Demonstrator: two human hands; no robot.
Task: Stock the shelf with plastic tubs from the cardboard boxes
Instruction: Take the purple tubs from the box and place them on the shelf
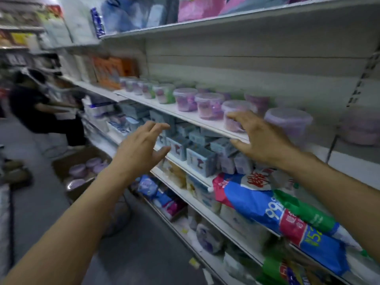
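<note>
Shop aisle: plastic tubs (208,105) line the front edge of the shelf (185,118), the left hand (141,147) and right hand (261,138) hover before it, each grip released and empty, and more tubs lie in the cardboard box (61,166) on the floor, so stocking seems part-done.

Looks down a narrow shop aisle over a smooth grey floor (41,202). Fills the right side with a white metal shelving unit (349,167): pale slatted back panel (246,50), slotted upright (362,79) at far right, top shelf (205,22) loaded with pink and blue packs. Holds small blue boxes (200,161) on a lower level, then big blue, red and green bags (257,202) beneath. Shows orange cartons (111,73) farther along, blurred racks (18,27) at upper left, and a person in dark clothes (26,105) by the shelves. Sits under dim, even indoor light.
</note>
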